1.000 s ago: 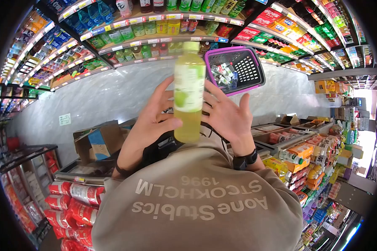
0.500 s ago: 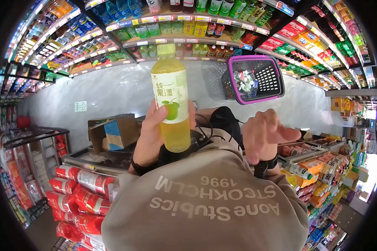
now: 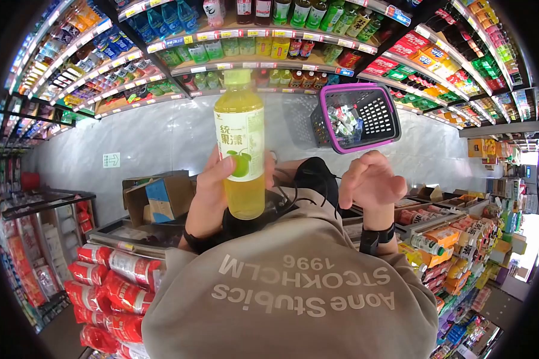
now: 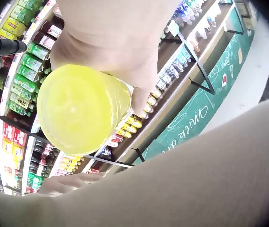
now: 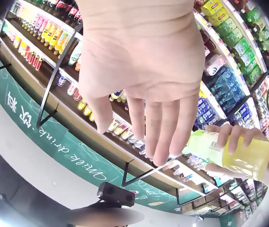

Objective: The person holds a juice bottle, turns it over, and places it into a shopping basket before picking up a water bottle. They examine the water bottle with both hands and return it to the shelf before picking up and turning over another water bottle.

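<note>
My left hand (image 3: pixel 208 190) grips a bottle of yellow-green drink (image 3: pixel 245 197) around its lower half, thumb on the label with a green fruit. The bottle is upright in the head view, its light green cap at the top. In the left wrist view the bottle's base (image 4: pixel 80 111) faces the camera, with the left hand (image 4: pixel 108 52) behind it. My right hand (image 3: pixel 372 182) is raised apart from the bottle, fingers loosely bent and holding nothing. In the right wrist view the right hand's (image 5: pixel 144 71) fingers extend, and the left hand's fingers wrap the bottle (image 5: pixel 229 153).
A black basket with a purple rim (image 3: pixel 324 119) holds several small packages on the grey floor (image 3: pixel 161 134). Drink shelves (image 3: pixel 251 64) curve across the far side. An opened cardboard box (image 3: pixel 173 194) and red packages (image 3: pixel 123 290) are at the left, bottled drinks (image 3: pixel 440 236) at the right.
Both hands were beside the bottle a second ago; the right hand has moved away to the right. The left hand has carried the bottle left, and its fruit label now faces the head camera.
</note>
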Tool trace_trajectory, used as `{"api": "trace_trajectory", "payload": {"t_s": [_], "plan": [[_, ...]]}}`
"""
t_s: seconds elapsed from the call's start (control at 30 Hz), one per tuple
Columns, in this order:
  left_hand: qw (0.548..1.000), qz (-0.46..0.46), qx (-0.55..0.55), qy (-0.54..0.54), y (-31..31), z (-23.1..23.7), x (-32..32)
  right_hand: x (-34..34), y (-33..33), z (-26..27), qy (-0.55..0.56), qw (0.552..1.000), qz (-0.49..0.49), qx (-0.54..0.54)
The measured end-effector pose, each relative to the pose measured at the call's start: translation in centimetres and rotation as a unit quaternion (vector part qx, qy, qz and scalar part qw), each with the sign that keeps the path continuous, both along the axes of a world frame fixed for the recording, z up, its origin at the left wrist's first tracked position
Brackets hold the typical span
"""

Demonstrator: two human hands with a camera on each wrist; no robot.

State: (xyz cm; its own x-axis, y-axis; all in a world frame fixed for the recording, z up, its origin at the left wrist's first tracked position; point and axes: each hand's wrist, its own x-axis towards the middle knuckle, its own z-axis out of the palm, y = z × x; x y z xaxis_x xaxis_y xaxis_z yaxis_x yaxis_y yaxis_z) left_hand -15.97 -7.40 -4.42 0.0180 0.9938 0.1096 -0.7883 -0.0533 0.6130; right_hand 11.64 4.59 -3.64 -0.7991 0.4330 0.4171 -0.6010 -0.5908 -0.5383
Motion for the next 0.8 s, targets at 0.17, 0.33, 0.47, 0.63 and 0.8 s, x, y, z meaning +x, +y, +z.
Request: {"api": "trace_trajectory", "payload": {"t_s": [0.17,0.33,0.47,0.63,0.8], "plan": [[0.999,0.015,-0.025,-0.044,-0.2,-0.2,-0.4,-0.5,0.1,0.3,-0.105,0.993,-0.009,0.047],[0.995,0.003,-0.068,-0.066,-0.9,0.1,-0.2,-3.0,-1.2,3.0,-0.324,0.919,0.009,0.227],[0.998,0.038,-0.045,0.038,-1.1,1.3,0.6,-4.2,-1.4,2.3,-0.356,0.9,0.022,0.25],[0.986,-0.009,-0.15,0.078,-1.1,1.9,0.4,-5.1,-1.7,0.8,-0.34,0.927,0.041,0.153],[0.962,-0.161,0.009,0.219,-2.0,2.9,-0.1,-4.7,-0.9,-0.1,-0.423,0.88,-0.005,0.216]]}}
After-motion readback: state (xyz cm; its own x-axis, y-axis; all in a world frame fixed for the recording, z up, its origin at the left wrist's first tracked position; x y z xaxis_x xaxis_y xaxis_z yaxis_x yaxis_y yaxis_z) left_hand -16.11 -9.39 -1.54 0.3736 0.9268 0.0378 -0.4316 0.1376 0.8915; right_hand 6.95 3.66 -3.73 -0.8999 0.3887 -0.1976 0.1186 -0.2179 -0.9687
